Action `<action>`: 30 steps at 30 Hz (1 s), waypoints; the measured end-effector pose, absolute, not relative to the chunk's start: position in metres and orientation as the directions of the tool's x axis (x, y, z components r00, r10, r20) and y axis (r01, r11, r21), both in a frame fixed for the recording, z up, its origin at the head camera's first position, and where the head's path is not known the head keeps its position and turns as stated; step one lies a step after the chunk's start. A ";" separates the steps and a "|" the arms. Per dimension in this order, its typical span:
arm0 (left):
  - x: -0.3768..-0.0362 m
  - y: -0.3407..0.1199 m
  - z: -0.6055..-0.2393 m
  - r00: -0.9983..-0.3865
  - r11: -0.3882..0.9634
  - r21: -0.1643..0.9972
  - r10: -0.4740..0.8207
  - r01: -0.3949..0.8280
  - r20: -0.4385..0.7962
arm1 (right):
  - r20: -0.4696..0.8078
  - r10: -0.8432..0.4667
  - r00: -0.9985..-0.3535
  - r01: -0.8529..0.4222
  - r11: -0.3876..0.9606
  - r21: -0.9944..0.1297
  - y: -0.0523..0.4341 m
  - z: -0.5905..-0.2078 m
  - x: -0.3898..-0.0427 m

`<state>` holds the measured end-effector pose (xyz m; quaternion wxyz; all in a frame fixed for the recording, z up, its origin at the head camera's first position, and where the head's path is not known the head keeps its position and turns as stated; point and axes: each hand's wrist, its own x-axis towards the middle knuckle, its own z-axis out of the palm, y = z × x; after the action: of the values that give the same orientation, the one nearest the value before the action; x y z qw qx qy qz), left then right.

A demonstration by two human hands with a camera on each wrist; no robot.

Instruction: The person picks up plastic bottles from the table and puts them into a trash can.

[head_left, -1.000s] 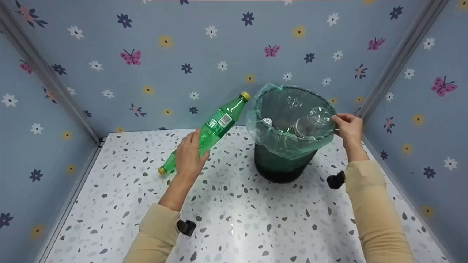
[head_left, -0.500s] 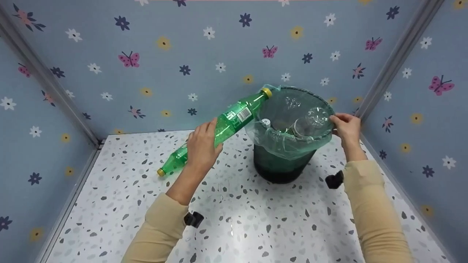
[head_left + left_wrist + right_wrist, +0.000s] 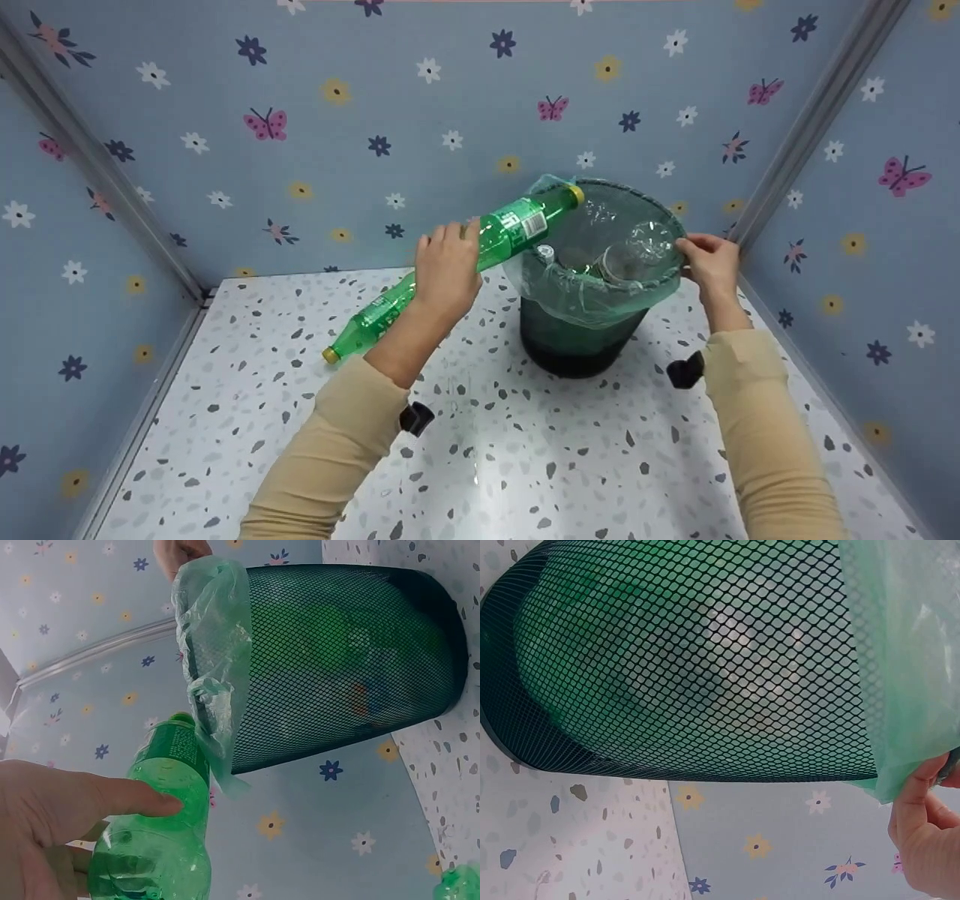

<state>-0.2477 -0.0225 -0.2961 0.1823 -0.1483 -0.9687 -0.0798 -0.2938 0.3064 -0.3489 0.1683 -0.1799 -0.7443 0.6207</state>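
My left hand [image 3: 448,268] grips a green plastic bottle [image 3: 514,229] round its body. The bottle tilts up to the right, its yellow cap over the left part of the bin's mouth. A mesh trash bin [image 3: 667,675], lined with a thin green bag [image 3: 221,637], stands upright on the floor. At the bin's right rim my right hand [image 3: 712,262] pinches the rim and the bag's folded edge between thumb and fingers. Inside the bin lie a clear plastic cup [image 3: 624,262] and other empties, partly hidden. A second green bottle [image 3: 367,322] lies on the floor behind my left forearm.
The speckled white floor [image 3: 540,465] runs up to flowered blue walls [image 3: 420,97] at the back and both sides. Grey metal strips [image 3: 817,112] line the corners. The bin stands close to the back wall.
My left hand has moved right with the bottle, bringing its cap from beside the bin to over the bin's mouth. My right hand stays at the rim.
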 end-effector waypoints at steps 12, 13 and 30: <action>-0.260 0.006 -0.269 -0.902 0.953 -0.094 0.302 0.288 0.309 | 0.010 0.469 -0.883 0.080 0.172 -0.982 0.308 -0.347 -0.293; -0.261 0.008 -0.267 -0.901 0.952 -0.101 0.307 0.290 0.307 | 0.009 0.469 -0.883 0.082 0.173 -0.981 0.308 -0.347 -0.293; -0.280 0.020 -0.257 -0.782 0.942 -0.003 0.280 0.335 0.557 | 0.013 0.479 -0.878 0.072 0.160 -0.985 0.307 -0.348 -0.293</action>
<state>-0.2799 0.0201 -0.2568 0.2871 -0.1630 -0.9427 -0.0479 -0.2929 0.3071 -0.3480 0.1637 -0.1851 -0.7437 0.6212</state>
